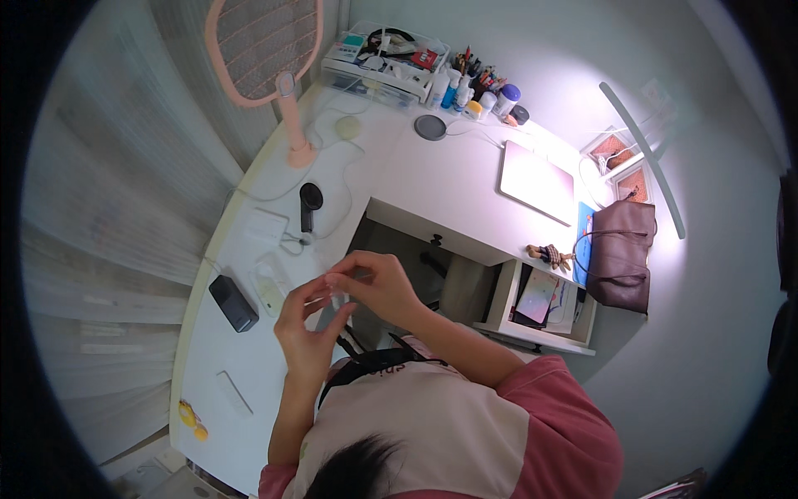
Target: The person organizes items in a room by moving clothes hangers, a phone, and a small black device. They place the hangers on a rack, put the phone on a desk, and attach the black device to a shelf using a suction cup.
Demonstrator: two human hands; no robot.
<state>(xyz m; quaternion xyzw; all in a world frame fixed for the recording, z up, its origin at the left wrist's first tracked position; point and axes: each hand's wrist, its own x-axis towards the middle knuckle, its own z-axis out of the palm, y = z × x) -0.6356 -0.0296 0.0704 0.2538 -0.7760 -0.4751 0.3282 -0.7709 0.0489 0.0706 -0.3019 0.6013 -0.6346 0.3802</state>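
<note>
In front of my chest, my left hand (307, 321) and my right hand (381, 287) meet at the fingertips over the desk's inner edge. Pinched between them is a small clear item (338, 299), mostly covered by the fingers, so its kind is unclear. Just left of the hands lies a transparent phone case (269, 288) with a pale yellow-green patch. A dark rectangular power bank (234, 304) rests farther left. Beyond the hands are a black handheld fan (310, 203) and a flat white box (267, 226) beside a coiled white cable (293, 243).
A pink electric fly swatter (290, 106) stands upright at the far left. A closed laptop (537, 182), a desk lamp (645, 159) and a brown handbag (623, 256) are to the right. Below them, a drawer (499, 318) juts out. A white stick (235, 393) lies at lower left.
</note>
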